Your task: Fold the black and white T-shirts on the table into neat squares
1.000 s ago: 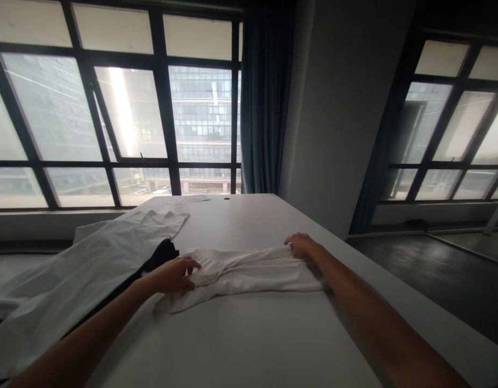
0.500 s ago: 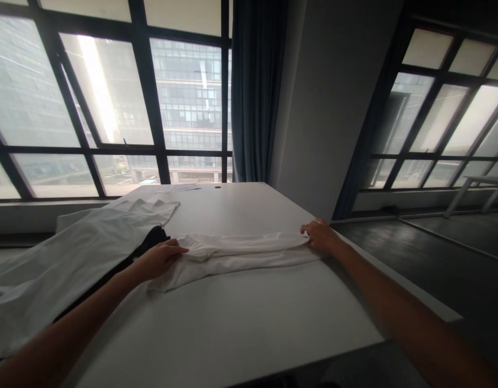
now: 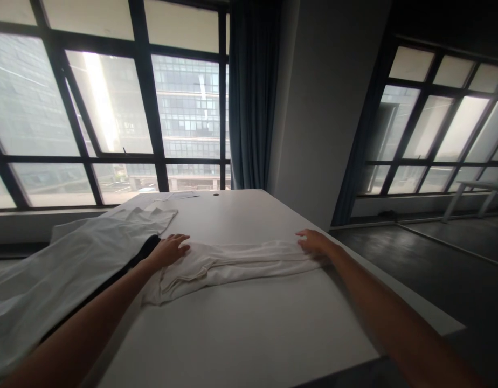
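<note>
A folded white garment (image 3: 233,264) lies in a long strip across the white table (image 3: 241,334). My left hand (image 3: 170,249) rests flat on its left end, fingers stretched out. At the strip's right end my right hand (image 3: 313,242) presses down, fingers also extended and lying on the cloth. Neither hand grips the fabric.
A larger white cloth (image 3: 71,269) is spread over the table's left side, with something dark (image 3: 146,250) showing under its edge. Papers (image 3: 180,195) lie at the table's far end by the windows. The table's right edge (image 3: 394,285) drops to dark floor.
Both hands have let go of the pinched ends of the garment and now lie flat on it. The strip has settled lower on the table.
</note>
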Available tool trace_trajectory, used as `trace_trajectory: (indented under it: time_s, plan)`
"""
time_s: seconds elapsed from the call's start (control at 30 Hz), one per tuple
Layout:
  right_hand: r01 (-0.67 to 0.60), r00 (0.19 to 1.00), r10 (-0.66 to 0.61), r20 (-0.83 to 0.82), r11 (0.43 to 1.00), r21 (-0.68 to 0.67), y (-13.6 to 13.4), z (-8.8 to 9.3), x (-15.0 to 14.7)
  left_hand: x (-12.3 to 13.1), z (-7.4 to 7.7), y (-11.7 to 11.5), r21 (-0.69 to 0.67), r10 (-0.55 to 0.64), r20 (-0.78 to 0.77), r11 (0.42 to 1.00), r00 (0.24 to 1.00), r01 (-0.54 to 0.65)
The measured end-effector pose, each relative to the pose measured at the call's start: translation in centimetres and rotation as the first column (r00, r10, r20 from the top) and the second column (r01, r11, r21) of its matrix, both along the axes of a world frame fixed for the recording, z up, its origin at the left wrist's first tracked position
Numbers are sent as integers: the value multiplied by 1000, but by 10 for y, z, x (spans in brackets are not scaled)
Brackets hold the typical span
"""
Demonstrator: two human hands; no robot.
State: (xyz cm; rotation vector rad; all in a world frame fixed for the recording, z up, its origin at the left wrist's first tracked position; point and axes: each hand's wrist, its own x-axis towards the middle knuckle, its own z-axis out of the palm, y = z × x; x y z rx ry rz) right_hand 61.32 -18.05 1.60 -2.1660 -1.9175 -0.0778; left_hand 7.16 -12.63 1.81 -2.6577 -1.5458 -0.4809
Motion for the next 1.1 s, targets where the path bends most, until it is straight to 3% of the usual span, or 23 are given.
trace_trajectory:
  time_s: [0.13, 0.23, 0.3, 0.37, 0.47, 0.53, 0.63, 0.73, 0.83, 1.0, 1.1]
  plan:
    - [-41, 999, 41, 0, 996, -77, 14, -6, 6, -2, -8, 29, -85, 44, -71, 995, 997, -50]
    - [-64, 997, 63, -51, 998, -28, 25, -4, 19, -11, -3, 48, -156, 58, -17, 986, 998, -60]
    - [-6, 997, 11, -81, 998, 57, 31, -3, 23, -16, 2, 60, -205, 92, 13, 975, 996, -88]
    - [123, 992, -118, -43, 984, 133, 36, -4, 19, -15, 6, 66, -189, 144, -9, 971, 990, -143]
    - [253, 958, -274, 87, 947, 197, 39, -9, 2, -4, 3, 58, -20, 227, -74, 973, 971, -229]
    - [234, 958, -259, 125, 955, 184, 39, -11, -10, 5, -3, 40, 66, 201, -85, 978, 976, -196]
    - [62, 996, -65, 69, 997, 42, 37, -13, -24, 9, -16, 6, 3, 52, -50, 999, 997, -52]
    - [-189, 982, 187, -25, 972, -142, 38, -19, -33, -6, -30, -16, -141, 2, -63, 990, 998, -11]
    - [-254, 967, 249, -51, 950, -180, 45, -31, -46, -33, -37, -13, -244, 64, -97, 966, 993, -87]
    - [-137, 990, 141, 26, 983, -120, 65, -42, -78, -63, -37, 13, -243, 78, -59, 966, 995, -90]
    - [-48, 989, 56, 134, 997, -62, 65, -40, -83, -67, -35, 12, -175, 35, -31, 984, 999, -40]
